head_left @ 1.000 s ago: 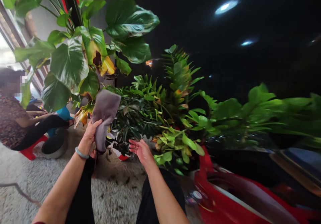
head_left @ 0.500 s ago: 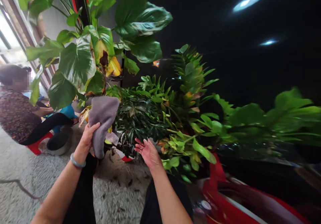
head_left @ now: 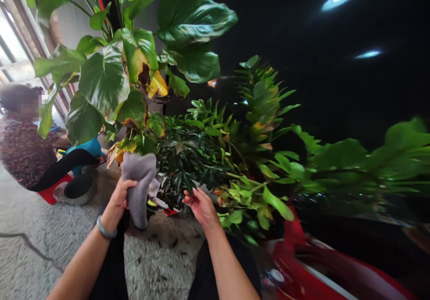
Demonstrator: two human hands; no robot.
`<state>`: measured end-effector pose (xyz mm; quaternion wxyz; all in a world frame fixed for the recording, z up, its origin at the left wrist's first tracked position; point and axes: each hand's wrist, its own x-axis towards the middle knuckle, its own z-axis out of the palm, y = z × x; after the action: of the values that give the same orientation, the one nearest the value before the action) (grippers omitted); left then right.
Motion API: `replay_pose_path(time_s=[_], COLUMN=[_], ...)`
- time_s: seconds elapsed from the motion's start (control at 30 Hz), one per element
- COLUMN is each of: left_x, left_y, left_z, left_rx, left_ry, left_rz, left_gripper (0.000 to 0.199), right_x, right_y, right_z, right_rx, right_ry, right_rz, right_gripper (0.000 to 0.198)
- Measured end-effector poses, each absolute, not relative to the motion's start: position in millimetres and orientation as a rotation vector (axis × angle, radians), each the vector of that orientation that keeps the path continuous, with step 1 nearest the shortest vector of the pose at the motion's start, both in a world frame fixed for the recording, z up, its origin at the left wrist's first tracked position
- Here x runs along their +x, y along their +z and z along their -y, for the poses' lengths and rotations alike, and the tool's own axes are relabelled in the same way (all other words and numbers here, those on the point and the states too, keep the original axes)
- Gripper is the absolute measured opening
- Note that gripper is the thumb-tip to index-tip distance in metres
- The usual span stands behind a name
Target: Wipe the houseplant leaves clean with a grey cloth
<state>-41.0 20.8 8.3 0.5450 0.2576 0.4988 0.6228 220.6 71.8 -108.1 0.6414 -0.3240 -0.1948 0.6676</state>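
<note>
My left hand (head_left: 119,197) is closed around a grey cloth (head_left: 138,177), which stands up above the fingers and hangs down on the right side. A pale bangle circles that wrist. My right hand (head_left: 201,207) is raised with its palm turned inward and its fingers partly curled and apart. Its fingertips are at the lower edge of a dark-leaved potted plant (head_left: 178,156); whether they touch a leaf I cannot tell. Just behind the cloth are yellowed, drying leaves (head_left: 122,147) of a large broad-leaved plant (head_left: 104,78).
At the left a person (head_left: 28,143) sits on a red stool (head_left: 50,192) beside a dark basin (head_left: 79,188). More green plants (head_left: 258,112) line a dark glossy wall. A red object (head_left: 312,264) stands at the lower right. Leaf bits lie on the concrete floor (head_left: 161,264).
The grey cloth has dropped lower and its upper part has folded into a rounder shape. My left hand has moved down slightly. My right hand's fingers have curled a little more.
</note>
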Motion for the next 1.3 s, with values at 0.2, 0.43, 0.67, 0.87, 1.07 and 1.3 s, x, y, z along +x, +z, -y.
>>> replay_pose_path(time_s=[0.2, 0.43, 0.67, 0.87, 1.07, 1.3], left_x=[-34, -19, -26, -4, -8, -7], left_y=[57, -41, 23, 46, -32, 36], left_z=[-67, -5, -7, -53, 3, -19], left_rx=[0.668, 0.437, 0.577, 0.512, 0.31, 0.451], left_ry=[1.548, 1.196, 1.463, 1.403, 0.974, 1.33], left_rz=[-1.086, -1.306, -1.086, -1.07, -1.201, -1.034], left_gripper=[0.046, 0.039, 0.053, 0.045, 0.037, 0.027], right_x=[221, 225, 226, 224, 233, 232], right_y=[-106, -101, -100, -98, -100, -101], right_z=[-70, -64, -64, -61, -60, -60], right_rx=[-0.736, -0.789, -0.807, -0.801, -0.917, -0.942], right_ry=[1.526, 1.494, 1.501, 1.498, 1.493, 1.47], right_rz=[0.409, 0.435, 0.443, 0.437, 0.413, 0.409], right_gripper=[0.032, 0.033, 0.037, 0.033, 0.028, 0.028])
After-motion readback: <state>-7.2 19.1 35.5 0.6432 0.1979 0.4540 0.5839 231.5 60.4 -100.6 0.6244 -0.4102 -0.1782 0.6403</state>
